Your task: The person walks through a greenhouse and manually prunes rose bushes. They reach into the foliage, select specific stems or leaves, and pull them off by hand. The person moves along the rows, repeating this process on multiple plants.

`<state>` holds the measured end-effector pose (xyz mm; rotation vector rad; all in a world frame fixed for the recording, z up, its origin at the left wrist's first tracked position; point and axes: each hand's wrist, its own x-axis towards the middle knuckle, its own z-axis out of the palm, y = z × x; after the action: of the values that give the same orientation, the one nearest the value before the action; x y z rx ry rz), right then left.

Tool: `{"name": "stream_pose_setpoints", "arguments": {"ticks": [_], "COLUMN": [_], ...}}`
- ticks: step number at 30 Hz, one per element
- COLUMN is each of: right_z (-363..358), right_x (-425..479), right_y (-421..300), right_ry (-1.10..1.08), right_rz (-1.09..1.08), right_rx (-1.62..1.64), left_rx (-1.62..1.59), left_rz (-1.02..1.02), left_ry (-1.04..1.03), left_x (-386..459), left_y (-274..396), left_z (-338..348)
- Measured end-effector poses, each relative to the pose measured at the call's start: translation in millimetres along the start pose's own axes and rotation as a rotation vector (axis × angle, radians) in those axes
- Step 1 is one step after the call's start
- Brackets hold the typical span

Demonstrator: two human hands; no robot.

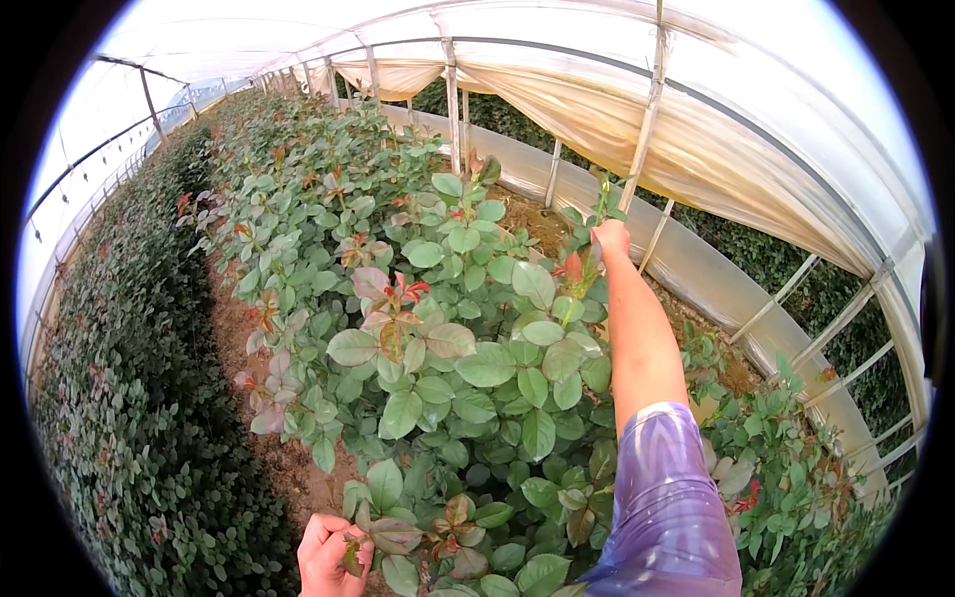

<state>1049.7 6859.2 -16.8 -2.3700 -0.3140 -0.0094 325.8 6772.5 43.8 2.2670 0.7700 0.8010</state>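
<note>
At the bottom of the view, my left hand (pixel 328 551) is curled with its fingertips closed on a small leafy rose shoot (pixel 352 554). Reddish-green leaves (pixel 395 534) lie right beside those fingers. My right arm, in a purple sleeve, stretches forward over the rose bushes (pixel 477 366). At its end my right hand (pixel 612 236) is closed around a rose stem, seen from the back. A slim green bud (pixel 606 188) and several leaves rise above that fist. The stem below it is mostly hidden by foliage and the hand.
A bare soil path (pixel 298 470) runs left of this bed, with another dense row of bushes (pixel 142 403) beyond. On the right stand slanted posts (pixel 647 119), a low plastic sheet wall (pixel 694 291) and a sagging beige curtain (pixel 567 119). Clear plastic roofing arches overhead.
</note>
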Motion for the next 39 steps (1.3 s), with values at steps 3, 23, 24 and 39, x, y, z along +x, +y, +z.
{"name": "stream_pose_setpoints", "arguments": {"ticks": [3, 23, 24, 39], "right_z": [-1, -52, -44, -15], "right_x": [30, -174, -165, -135], "right_y": [37, -185, -186, -119], "right_ry": [-0.124, -0.482, -0.534, -1.115], "right_rz": [0.050, -0.566, -0.524, -0.221], "right_rx": [0.450, 0.047, -0.058, 0.625], "left_rx": [0.051, 0.091, 0.143, -0.287], "left_rz": [0.043, 0.412, 0.386, -0.424], "left_ry": [0.075, 0.689, 0.663, 0.736], "left_x": [8, -10, -17, -113], "left_y": [-5, -96, -97, -143], "left_z": [7, 79, 77, 54]}}
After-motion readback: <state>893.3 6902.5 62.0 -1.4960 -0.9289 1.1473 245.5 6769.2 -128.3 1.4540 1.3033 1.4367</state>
